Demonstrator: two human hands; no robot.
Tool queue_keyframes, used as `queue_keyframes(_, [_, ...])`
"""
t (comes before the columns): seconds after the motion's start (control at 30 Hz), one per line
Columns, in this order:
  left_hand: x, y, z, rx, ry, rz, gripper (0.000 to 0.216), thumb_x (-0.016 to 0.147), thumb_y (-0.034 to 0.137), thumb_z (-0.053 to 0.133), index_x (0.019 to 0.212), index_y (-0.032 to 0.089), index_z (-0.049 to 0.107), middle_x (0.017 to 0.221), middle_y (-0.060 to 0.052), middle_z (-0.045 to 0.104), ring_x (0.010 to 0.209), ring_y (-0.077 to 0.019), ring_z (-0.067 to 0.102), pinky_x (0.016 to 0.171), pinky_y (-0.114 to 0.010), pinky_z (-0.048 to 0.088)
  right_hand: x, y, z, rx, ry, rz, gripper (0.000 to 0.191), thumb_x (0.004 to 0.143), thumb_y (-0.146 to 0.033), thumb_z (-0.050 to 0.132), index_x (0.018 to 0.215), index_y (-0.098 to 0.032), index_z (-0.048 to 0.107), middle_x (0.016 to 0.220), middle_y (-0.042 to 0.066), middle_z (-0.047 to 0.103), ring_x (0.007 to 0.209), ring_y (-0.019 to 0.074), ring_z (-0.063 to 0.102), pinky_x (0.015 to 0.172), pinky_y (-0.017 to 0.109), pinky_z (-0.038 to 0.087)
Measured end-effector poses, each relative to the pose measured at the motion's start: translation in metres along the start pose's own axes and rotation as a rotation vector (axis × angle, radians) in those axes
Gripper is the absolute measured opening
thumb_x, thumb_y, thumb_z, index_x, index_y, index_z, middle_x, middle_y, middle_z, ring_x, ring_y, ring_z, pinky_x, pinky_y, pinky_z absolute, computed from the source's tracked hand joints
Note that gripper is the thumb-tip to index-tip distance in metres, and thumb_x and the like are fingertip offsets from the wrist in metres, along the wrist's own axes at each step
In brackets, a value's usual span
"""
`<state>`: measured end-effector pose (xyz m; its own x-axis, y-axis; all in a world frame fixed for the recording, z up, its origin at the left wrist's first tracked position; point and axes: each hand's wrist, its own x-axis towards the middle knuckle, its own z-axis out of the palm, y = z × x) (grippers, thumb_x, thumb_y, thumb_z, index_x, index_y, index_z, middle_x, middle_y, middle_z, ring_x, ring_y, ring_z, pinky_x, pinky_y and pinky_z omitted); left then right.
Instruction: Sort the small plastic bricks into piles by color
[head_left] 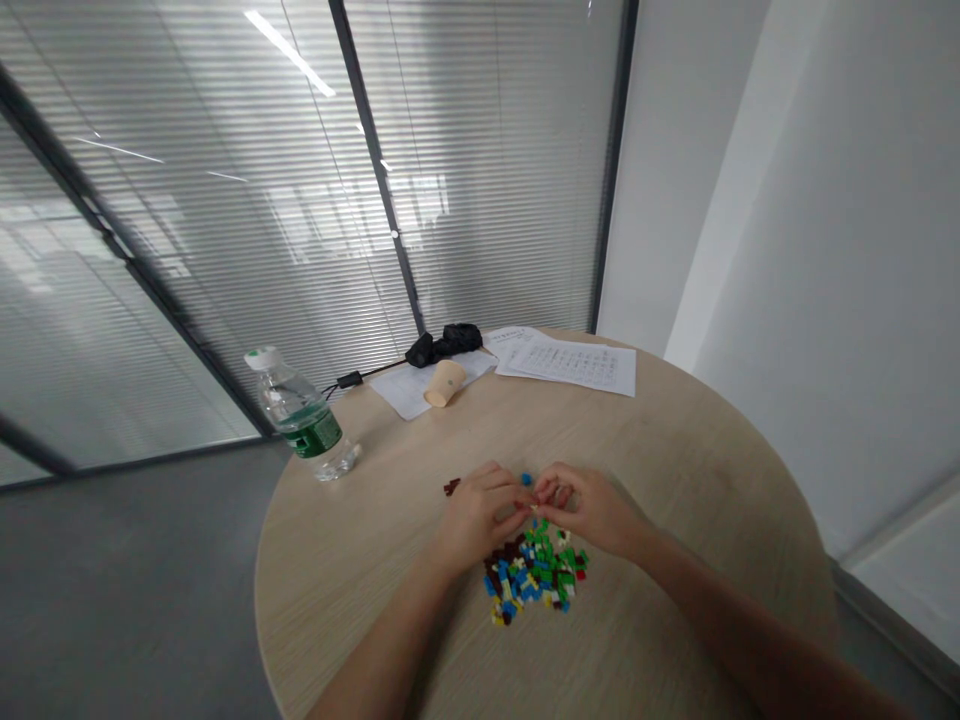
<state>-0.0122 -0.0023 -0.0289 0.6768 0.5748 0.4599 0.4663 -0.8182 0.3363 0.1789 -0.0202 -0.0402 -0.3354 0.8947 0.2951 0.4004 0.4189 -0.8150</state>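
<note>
A pile of small toy building bricks (536, 575) in green, blue, brown, white, yellow and red lies on the round wooden table (345, 560). Just beyond the pile, my left hand (480, 515) and my right hand (589, 508) come together, fingertips nearly touching. Both are closed in a pinch. A tiny pale spot shows between the fingertips, too small to name. Past the fingers sits a blue brick (526, 479). Some dark brown bricks (451, 487) lie left of my left hand, which partly covers the pile's far left side.
A clear water bottle (304, 420) with a green label stands at the table's left edge. Farther back are a paper cup (444, 383) on its side, a bundled black item (450, 343) with a cord, and printed sheets (574, 362). Behind the table is a glass partition with blinds (495, 200).
</note>
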Motion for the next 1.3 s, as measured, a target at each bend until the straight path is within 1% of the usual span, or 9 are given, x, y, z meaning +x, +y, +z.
queue_keyframes(0.23, [0.000, 0.000, 0.002, -0.062, 0.056, -0.006, 0.023, 0.090, 0.031, 0.050, 0.079, 0.018, 0.064, 0.076, -0.004, 0.066, 0.077, -0.0155, 0.055, 0.071, -0.027, 0.042, 0.001, 0.010, 0.004, 0.217, 0.011, 0.098, 0.017, 0.074, -0.027, 0.064, 0.088, -0.018, 0.059, 0.078, 0.002, 0.067, 0.070, 0.0138, 0.063, 0.063, 0.025, 0.051])
queue_keyframes(0.37, [0.000, 0.001, 0.002, -0.046, 0.057, 0.000, 0.020, 0.089, 0.031, 0.052, 0.081, 0.018, 0.065, 0.076, -0.004, 0.065, 0.076, -0.0156, 0.054, 0.071, -0.027, 0.041, 0.004, 0.014, 0.006, 0.309, -0.022, 0.094, 0.014, 0.073, -0.027, 0.063, 0.082, -0.018, 0.059, 0.079, 0.002, 0.065, 0.073, 0.0144, 0.063, 0.066, 0.026, 0.051])
queue_keyframes(0.4, [0.000, 0.001, 0.001, -0.038, 0.044, -0.009, 0.018, 0.088, 0.031, 0.053, 0.083, 0.018, 0.065, 0.076, -0.004, 0.065, 0.076, -0.0159, 0.054, 0.071, -0.027, 0.041, 0.005, 0.015, 0.005, 0.301, -0.017, 0.095, 0.012, 0.073, -0.027, 0.062, 0.081, -0.018, 0.059, 0.079, 0.002, 0.065, 0.073, 0.0145, 0.063, 0.067, 0.026, 0.051])
queue_keyframes(0.47, [0.000, 0.001, -0.001, -0.024, 0.012, -0.035, 0.014, 0.087, 0.028, 0.055, 0.088, 0.018, 0.065, 0.077, -0.004, 0.065, 0.079, -0.0165, 0.054, 0.072, -0.027, 0.042, 0.007, 0.019, 0.000, 0.211, 0.042, 0.104, 0.009, 0.074, -0.025, 0.061, 0.080, -0.018, 0.060, 0.077, 0.002, 0.066, 0.072, 0.0147, 0.063, 0.067, 0.027, 0.051])
queue_keyframes(0.6, [0.000, 0.000, -0.007, 0.011, -0.028, -0.071, 0.012, 0.086, 0.021, 0.054, 0.088, 0.018, 0.065, 0.080, -0.004, 0.065, 0.081, -0.0166, 0.054, 0.074, -0.027, 0.042, 0.013, 0.034, -0.017, -0.159, 0.220, 0.128, 0.006, 0.074, -0.019, 0.059, 0.079, -0.018, 0.061, 0.075, 0.003, 0.067, 0.069, 0.0154, 0.063, 0.068, 0.029, 0.050])
queue_keyframes(0.7, [0.000, 0.000, -0.009, 0.025, -0.045, -0.074, 0.012, 0.085, 0.018, 0.053, 0.085, 0.018, 0.065, 0.080, -0.003, 0.065, 0.080, -0.0163, 0.054, 0.073, -0.027, 0.042, 0.015, 0.045, -0.023, -0.282, 0.249, 0.140, 0.008, 0.074, -0.015, 0.058, 0.081, -0.017, 0.062, 0.078, 0.005, 0.068, 0.069, 0.0151, 0.063, 0.069, 0.028, 0.049])
queue_keyframes(0.83, [0.001, 0.001, -0.008, 0.031, -0.061, -0.074, 0.011, 0.083, 0.017, 0.054, 0.083, 0.018, 0.065, 0.079, -0.003, 0.065, 0.079, -0.0164, 0.054, 0.073, -0.027, 0.041, 0.018, 0.055, -0.019, -0.301, 0.210, 0.156, 0.009, 0.074, -0.015, 0.059, 0.080, -0.018, 0.063, 0.078, 0.004, 0.068, 0.069, 0.0142, 0.062, 0.068, 0.026, 0.048])
queue_keyframes(1.03, [0.002, 0.001, -0.007, 0.047, -0.091, -0.073, 0.012, 0.084, 0.016, 0.052, 0.081, 0.017, 0.064, 0.078, -0.002, 0.064, 0.078, -0.0159, 0.053, 0.071, -0.026, 0.040, 0.024, 0.064, -0.013, -0.251, 0.225, 0.226, 0.008, 0.074, -0.018, 0.061, 0.080, -0.019, 0.064, 0.077, 0.002, 0.069, 0.071, 0.0140, 0.063, 0.068, 0.025, 0.048])
queue_keyframes(1.3, [0.002, 0.001, -0.005, 0.057, -0.132, -0.070, 0.011, 0.083, 0.015, 0.053, 0.080, 0.018, 0.064, 0.079, -0.002, 0.064, 0.079, -0.0155, 0.053, 0.071, -0.025, 0.039, 0.025, 0.062, -0.013, -0.218, 0.213, 0.261, 0.008, 0.073, -0.019, 0.061, 0.079, -0.019, 0.066, 0.077, 0.003, 0.071, 0.071, 0.0154, 0.065, 0.068, 0.026, 0.048])
